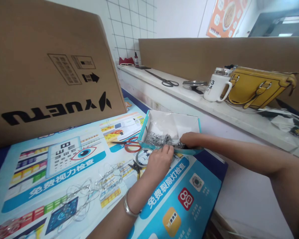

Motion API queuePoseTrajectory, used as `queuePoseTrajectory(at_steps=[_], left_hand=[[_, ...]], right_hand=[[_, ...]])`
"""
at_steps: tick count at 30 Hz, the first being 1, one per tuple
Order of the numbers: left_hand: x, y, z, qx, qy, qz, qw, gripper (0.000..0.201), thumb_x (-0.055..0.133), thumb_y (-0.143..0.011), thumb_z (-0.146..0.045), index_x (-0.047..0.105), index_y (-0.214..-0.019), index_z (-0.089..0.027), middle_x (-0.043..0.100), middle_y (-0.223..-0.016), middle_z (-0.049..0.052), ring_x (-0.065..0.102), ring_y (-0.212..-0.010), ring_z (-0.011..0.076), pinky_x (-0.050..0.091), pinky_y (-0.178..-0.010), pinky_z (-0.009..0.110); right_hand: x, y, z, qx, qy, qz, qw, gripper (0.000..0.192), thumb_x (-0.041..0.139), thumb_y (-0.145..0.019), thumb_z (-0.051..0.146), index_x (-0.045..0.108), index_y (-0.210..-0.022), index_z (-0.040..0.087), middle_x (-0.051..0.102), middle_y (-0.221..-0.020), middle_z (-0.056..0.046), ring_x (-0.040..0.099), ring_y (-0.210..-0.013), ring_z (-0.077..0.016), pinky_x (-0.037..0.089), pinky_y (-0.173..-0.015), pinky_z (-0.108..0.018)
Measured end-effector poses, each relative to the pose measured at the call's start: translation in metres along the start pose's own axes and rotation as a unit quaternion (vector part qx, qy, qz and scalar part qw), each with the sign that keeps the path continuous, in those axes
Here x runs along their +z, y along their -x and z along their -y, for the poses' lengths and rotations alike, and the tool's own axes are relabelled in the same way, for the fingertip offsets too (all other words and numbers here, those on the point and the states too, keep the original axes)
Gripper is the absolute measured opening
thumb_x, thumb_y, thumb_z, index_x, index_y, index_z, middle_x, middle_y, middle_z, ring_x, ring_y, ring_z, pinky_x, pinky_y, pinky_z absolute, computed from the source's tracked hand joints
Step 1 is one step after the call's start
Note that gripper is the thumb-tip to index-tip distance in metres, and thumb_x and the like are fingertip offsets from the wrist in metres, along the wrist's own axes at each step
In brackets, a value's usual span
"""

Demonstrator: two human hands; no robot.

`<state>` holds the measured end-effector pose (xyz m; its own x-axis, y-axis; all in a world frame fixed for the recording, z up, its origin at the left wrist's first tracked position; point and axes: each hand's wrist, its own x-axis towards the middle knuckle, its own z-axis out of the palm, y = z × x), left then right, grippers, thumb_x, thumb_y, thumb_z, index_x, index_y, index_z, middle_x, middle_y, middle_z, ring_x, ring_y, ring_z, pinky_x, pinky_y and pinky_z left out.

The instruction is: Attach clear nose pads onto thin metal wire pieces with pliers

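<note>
A shallow cardboard box (175,117) with turquoise edges stands on the printed table cover, partly filled with small silvery metal pieces (157,138). My left hand (161,158), with a silver bangle at the wrist, has its fingers bent over the box's near rim. Inside the right end of the box, my right hand (190,140) is curled down among the metal pieces; its fingertips are hidden. Beside the left hand lie a roll of clear tape (142,157), red-handled scissors (132,146) and small pliers (137,167) with yellow handles.
Tangled thin wire (87,196) lies on the table at left. Behind it stands a large carton (57,66). On the ledge along the wall are black scissors (168,83), a white mug (215,87) and a yellow handbag (259,87).
</note>
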<state>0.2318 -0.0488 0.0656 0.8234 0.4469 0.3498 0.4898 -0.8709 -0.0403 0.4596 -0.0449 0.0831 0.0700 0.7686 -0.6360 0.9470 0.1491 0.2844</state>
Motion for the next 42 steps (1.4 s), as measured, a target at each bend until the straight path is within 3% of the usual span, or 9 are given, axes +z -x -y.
queuePoseTrajectory(at_steps=[6, 11, 16, 21, 25, 27, 29, 35, 42], left_hand=[[0.0, 0.001, -0.002, -0.006, -0.005, -0.001, 1.0, 0.031, 0.036, -0.088, -0.015, 0.045, -0.118, -0.018, 0.056, -0.1, 0.009, 0.058, -0.075, 0.0176, 0.044, -0.065, 0.029], [0.002, 0.004, -0.005, -0.009, -0.004, 0.0, 1.0, 0.034, 0.036, -0.088, -0.015, 0.042, -0.121, -0.018, 0.056, -0.103, 0.011, 0.059, -0.074, 0.0191, 0.046, -0.064, 0.031], [0.007, 0.002, -0.008, -0.018, -0.014, 0.002, 1.0, 0.039, 0.035, -0.088, -0.013, 0.038, -0.126, -0.016, 0.055, -0.109, 0.013, 0.06, -0.075, 0.0185, 0.047, -0.064, 0.029], [0.013, -0.013, -0.007, -0.04, -0.003, 0.007, 0.999, 0.047, 0.034, -0.086, -0.01, 0.029, -0.133, -0.013, 0.049, -0.12, 0.016, 0.061, -0.076, 0.0192, 0.05, -0.062, 0.03], [0.012, -0.032, 0.009, -0.04, 0.061, 0.025, 0.997, 0.052, 0.036, -0.085, -0.007, 0.028, -0.134, -0.019, 0.043, -0.129, 0.013, 0.06, -0.089, 0.0192, 0.05, -0.067, 0.029], [0.01, -0.039, 0.022, -0.006, 0.127, 0.039, 0.991, 0.046, 0.038, -0.086, -0.012, 0.034, -0.131, -0.021, 0.045, -0.127, 0.01, 0.059, -0.094, 0.0181, 0.05, -0.073, 0.028], [0.008, -0.044, 0.038, 0.05, 0.206, 0.051, 0.976, 0.039, 0.041, -0.086, -0.016, 0.042, -0.125, -0.02, 0.051, -0.122, 0.007, 0.055, -0.104, 0.0168, 0.047, -0.085, 0.028], [0.007, -0.041, 0.067, 0.089, 0.298, 0.03, 0.95, 0.042, 0.042, -0.086, -0.018, 0.042, -0.128, -0.019, 0.047, -0.131, 0.006, 0.042, -0.121, 0.0181, 0.033, -0.104, 0.033], [0.008, -0.035, 0.069, 0.096, 0.309, 0.031, 0.946, 0.046, 0.042, -0.084, -0.016, 0.04, -0.13, -0.019, 0.044, -0.135, 0.005, 0.037, -0.125, 0.0166, 0.031, -0.105, 0.031]], right_hand=[[-0.001, -0.004, 0.002, 0.007, -0.019, -0.001, 1.0, 0.033, 0.05, -0.088, 0.034, 0.05, -0.116, 0.015, 0.053, -0.114, -0.008, 0.055, -0.096, -0.0185, 0.048, -0.081, -0.039], [-0.021, 0.008, -0.013, 0.017, -0.063, -0.106, 0.992, 0.017, 0.062, -0.071, 0.018, 0.062, -0.087, 0.012, 0.062, -0.09, -0.01, 0.057, -0.09, -0.025, 0.044, -0.073, -0.034], [-0.041, 0.026, -0.035, 0.006, -0.168, -0.205, 0.964, 0.007, 0.056, -0.062, 0.016, 0.056, -0.069, 0.016, 0.06, -0.067, -0.002, 0.057, -0.073, -0.0179, 0.038, -0.059, -0.024], [-0.051, 0.051, -0.04, -0.036, -0.299, -0.242, 0.922, 0.006, 0.048, -0.067, 0.02, 0.048, -0.073, 0.017, 0.054, -0.06, 0.004, 0.056, -0.059, -0.0105, 0.038, -0.052, -0.018], [-0.055, 0.074, -0.01, -0.105, -0.37, -0.24, 0.891, 0.009, 0.046, -0.066, 0.017, 0.047, -0.075, 0.017, 0.051, -0.058, 0.006, 0.053, -0.054, -0.0081, 0.037, -0.049, -0.017], [-0.052, 0.079, 0.018, -0.216, -0.446, -0.219, 0.84, 0.007, 0.049, -0.064, 0.015, 0.048, -0.071, 0.016, 0.047, -0.056, 0.007, 0.047, -0.051, -0.0065, 0.034, -0.047, -0.017], [-0.044, 0.079, 0.052, -0.287, -0.451, -0.2, 0.821, 0.007, 0.05, -0.06, 0.01, 0.046, -0.063, 0.016, 0.043, -0.054, 0.008, 0.04, -0.049, -0.0044, 0.031, -0.047, -0.016], [-0.019, 0.054, 0.133, -0.358, -0.343, -0.142, 0.857, 0.008, 0.053, -0.059, 0.008, 0.049, -0.06, 0.016, 0.048, -0.056, 0.007, 0.042, -0.051, -0.0051, 0.028, -0.047, -0.017], [-0.015, 0.033, 0.16, -0.374, -0.214, -0.145, 0.891, 0.015, 0.051, -0.064, 0.011, 0.061, -0.072, 0.017, 0.063, -0.067, 0.002, 0.05, -0.058, -0.0101, 0.028, -0.05, -0.02]])
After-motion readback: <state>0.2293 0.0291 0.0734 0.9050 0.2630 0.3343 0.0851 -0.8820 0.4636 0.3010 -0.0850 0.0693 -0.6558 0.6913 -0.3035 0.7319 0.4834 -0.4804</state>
